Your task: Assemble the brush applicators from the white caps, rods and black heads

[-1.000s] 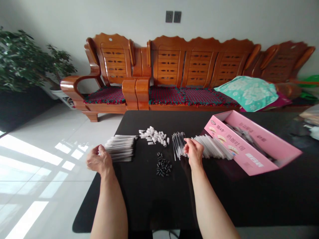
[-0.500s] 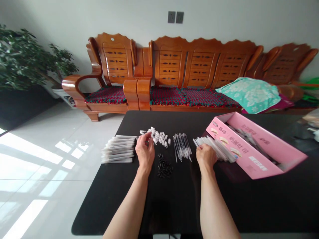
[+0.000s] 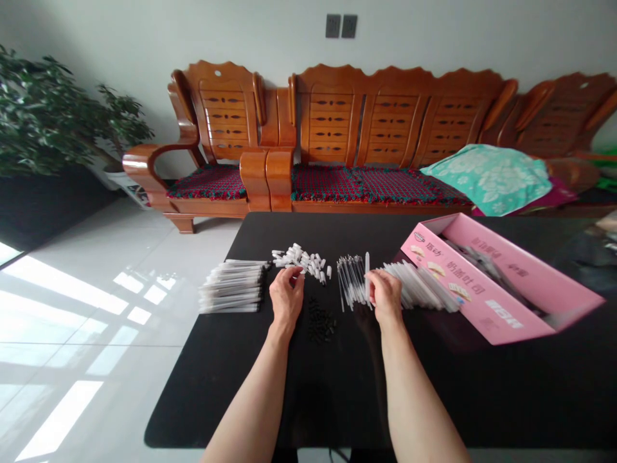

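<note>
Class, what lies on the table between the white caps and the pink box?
The head view shows thin rods nearest the white caps, then translucent tubes beside the pink box; the right hand is there too, holding one tube.

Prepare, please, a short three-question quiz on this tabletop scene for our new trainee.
1. Which hand holds the upright white tube?
2. True or false: the pink box lies farther right in the view than the bundle of thin rods.
3. Which pile lies closest to the person? A) white caps; B) black pieces; C) thin rods.

Key:
1. The right hand.
2. True.
3. B.
</note>
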`<state>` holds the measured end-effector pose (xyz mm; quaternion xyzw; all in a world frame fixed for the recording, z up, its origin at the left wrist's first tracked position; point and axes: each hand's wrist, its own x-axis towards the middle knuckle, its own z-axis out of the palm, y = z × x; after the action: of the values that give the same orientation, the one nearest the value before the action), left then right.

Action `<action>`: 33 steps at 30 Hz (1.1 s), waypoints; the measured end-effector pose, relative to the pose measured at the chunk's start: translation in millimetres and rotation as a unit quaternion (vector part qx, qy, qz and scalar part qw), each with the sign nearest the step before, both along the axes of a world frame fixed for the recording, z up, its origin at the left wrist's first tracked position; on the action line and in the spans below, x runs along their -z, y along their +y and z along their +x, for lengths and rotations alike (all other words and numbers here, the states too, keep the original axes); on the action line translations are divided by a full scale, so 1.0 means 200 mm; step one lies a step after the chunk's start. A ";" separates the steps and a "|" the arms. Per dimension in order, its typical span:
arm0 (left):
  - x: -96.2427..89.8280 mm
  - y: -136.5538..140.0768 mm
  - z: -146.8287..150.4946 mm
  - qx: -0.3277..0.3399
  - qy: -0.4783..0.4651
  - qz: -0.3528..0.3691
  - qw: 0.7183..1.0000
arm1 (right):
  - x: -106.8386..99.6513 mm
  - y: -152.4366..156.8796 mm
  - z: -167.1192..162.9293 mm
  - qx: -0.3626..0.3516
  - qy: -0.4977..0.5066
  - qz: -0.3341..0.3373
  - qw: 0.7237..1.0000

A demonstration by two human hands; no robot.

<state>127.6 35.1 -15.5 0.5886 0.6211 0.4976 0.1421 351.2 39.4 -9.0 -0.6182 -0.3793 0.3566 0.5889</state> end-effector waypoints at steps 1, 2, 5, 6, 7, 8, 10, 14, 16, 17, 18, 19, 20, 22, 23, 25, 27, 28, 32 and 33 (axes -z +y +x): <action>0.00 -0.01 0.01 0.012 0.003 -0.002 1.000 | 0.00 0.00 -0.02 -0.019 0.046 0.003 0.999; -0.01 -0.01 0.03 0.023 0.007 -0.007 1.000 | 0.00 0.00 -0.04 -0.030 0.077 0.008 0.997; -0.03 -0.05 0.09 0.081 0.040 -0.034 0.995 | 0.02 0.01 -0.07 -0.047 0.109 0.028 0.992; -0.04 -0.06 0.12 0.109 0.062 -0.044 0.991 | 0.02 0.01 -0.07 -0.047 0.108 0.034 0.992; -0.05 -0.08 0.15 0.139 0.090 -0.053 0.985 | 0.03 0.01 -0.07 -0.047 0.102 0.040 0.993; -0.06 -0.09 0.18 0.166 0.121 -0.059 0.977 | 0.03 0.01 -0.08 -0.045 0.096 0.043 0.993; -0.07 -0.12 0.23 0.194 0.181 -0.063 0.962 | 0.04 0.01 -0.08 -0.045 0.083 0.045 0.994; -0.08 -0.14 0.30 0.188 0.251 -0.070 0.947 | 0.05 0.01 -0.08 -0.049 0.077 0.043 0.995; -0.07 -0.14 0.30 0.174 0.267 -0.077 0.945 | 0.05 0.01 -0.08 -0.049 0.078 0.041 0.995; -0.07 -0.13 0.29 0.164 0.272 -0.079 0.945 | 0.05 0.01 -0.08 -0.049 0.077 0.041 0.995; -0.07 -0.13 0.28 0.151 0.275 -0.080 0.946 | 0.05 0.01 -0.08 -0.049 0.076 0.041 0.995; -0.07 -0.12 0.27 0.138 0.276 -0.081 0.948 | 0.06 0.01 -0.08 -0.050 0.074 0.042 0.995; -0.06 -0.12 0.26 0.125 0.276 -0.082 0.950 | 0.06 0.01 -0.08 -0.051 0.072 0.043 0.995; -0.06 -0.11 0.25 0.107 0.272 -0.086 0.953 | 0.06 0.01 -0.08 -0.054 0.070 0.046 0.995; -0.06 -0.11 0.25 0.104 0.270 -0.089 0.953 | 0.05 0.01 -0.08 -0.057 0.069 0.048 0.995; -0.06 -0.11 0.25 0.105 0.272 -0.093 0.952 | 0.05 0.00 -0.08 -0.064 0.063 0.050 0.995; -0.05 -0.11 0.27 0.106 0.282 -0.097 0.949 | 0.03 -0.01 -0.09 -0.083 0.037 0.057 0.994; -0.05 -0.11 0.27 0.102 0.287 -0.101 0.947 | 0.03 -0.01 -0.09 -0.097 0.014 0.062 0.993; -0.06 -0.12 0.29 0.088 0.299 -0.119 0.943 | 0.02 -0.03 -0.11 -0.164 -0.104 0.075 0.978; -0.06 -0.12 0.29 0.088 0.303 -0.120 0.941 | 0.03 -0.04 -0.12 -0.176 -0.130 0.074 0.973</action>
<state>185.4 11.5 -2.9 0.7426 0.6354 0.2028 0.0602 327.1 32.3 -14.7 -0.5374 -0.5811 0.3418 0.5066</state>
